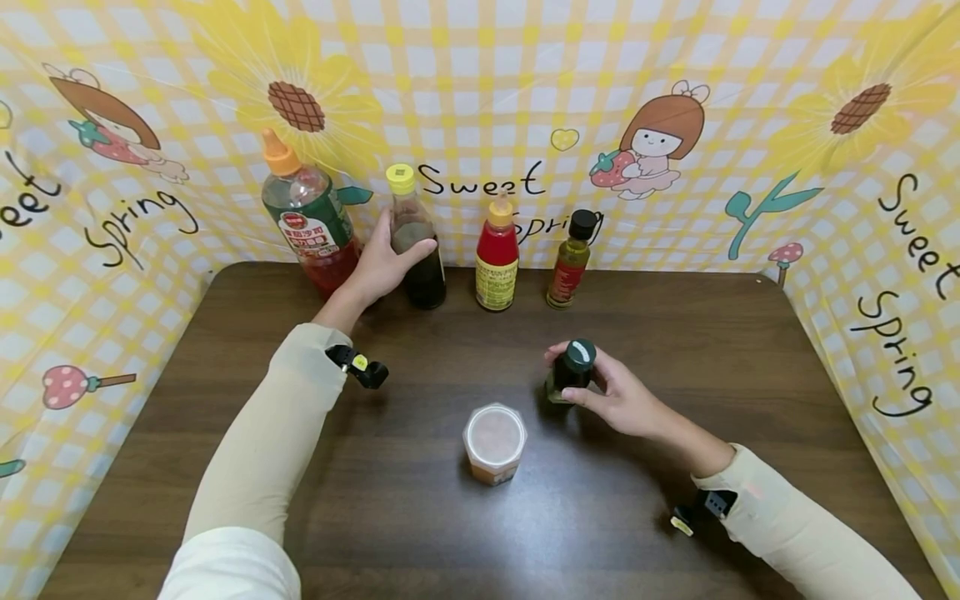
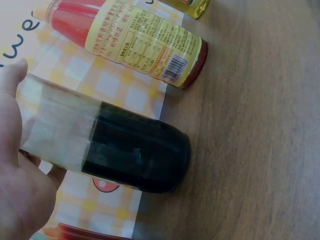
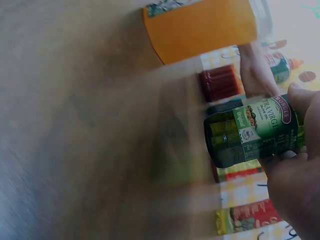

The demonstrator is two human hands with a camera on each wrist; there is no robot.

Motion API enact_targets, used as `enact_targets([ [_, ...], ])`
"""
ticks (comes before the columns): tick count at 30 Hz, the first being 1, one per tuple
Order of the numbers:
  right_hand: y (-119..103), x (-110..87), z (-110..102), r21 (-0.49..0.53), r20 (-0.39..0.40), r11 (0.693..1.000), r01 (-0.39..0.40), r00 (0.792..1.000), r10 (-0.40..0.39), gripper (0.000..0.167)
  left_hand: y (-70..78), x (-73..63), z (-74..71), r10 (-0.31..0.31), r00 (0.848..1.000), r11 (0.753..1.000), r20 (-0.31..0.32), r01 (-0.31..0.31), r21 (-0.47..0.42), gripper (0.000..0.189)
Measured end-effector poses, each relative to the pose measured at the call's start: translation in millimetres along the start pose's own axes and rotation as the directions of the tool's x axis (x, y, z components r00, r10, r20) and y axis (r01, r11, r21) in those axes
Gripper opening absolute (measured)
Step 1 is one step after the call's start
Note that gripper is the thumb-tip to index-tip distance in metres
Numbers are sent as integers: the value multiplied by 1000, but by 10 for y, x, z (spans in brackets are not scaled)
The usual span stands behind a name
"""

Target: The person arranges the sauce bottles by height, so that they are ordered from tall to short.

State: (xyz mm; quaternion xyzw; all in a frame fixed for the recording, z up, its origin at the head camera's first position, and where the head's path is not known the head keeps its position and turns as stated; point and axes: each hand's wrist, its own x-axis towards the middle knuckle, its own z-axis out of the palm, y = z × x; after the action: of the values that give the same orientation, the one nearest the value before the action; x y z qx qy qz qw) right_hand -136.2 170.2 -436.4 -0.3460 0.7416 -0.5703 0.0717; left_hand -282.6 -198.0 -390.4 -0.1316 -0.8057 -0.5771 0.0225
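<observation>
At the back left, my left hand [image 1: 386, 262] grips a dark sauce bottle [image 1: 423, 271] with a yellow cap, thumb across its front and fingers around the far side. The bottle stands upright; the left wrist view shows dark liquid [image 2: 135, 147] filling its lower part. My right hand [image 1: 626, 400] holds a small green olive oil bottle [image 3: 252, 131] by its upper part, thumb on one side and fingers on the other. Its dark cap [image 1: 581, 354] points up. Left of it stands a jar [image 1: 491, 471] with a pale lid and orange contents.
A large ketchup bottle [image 1: 307, 221] with an orange nozzle stands just left of my left hand. Along the back edge are a red squeeze bottle [image 1: 497, 258] and a slim black-capped bottle [image 1: 570, 262]. Checked cloth [image 1: 465, 100] rises behind the wooden table [image 1: 382, 500].
</observation>
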Motion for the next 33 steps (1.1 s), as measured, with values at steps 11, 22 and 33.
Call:
enact_targets([
  [11, -31, 44, -271, -30, -36, 999, 11, 999, -12, 50, -76, 13, -7, -1, 1000, 1000, 0, 1, 17, 66],
  [22, -12, 94, -495, -76, -94, 996, -38, 995, 31, 49, -72, 19, -4, -1, 1000, 1000, -2, 1, 22, 65],
  [33, 42, 233, -894, -95, -171, 995, -34, 985, 17, 45, -56, 4, -18, -27, 1000, 999, -4, 27, 38, 68],
])
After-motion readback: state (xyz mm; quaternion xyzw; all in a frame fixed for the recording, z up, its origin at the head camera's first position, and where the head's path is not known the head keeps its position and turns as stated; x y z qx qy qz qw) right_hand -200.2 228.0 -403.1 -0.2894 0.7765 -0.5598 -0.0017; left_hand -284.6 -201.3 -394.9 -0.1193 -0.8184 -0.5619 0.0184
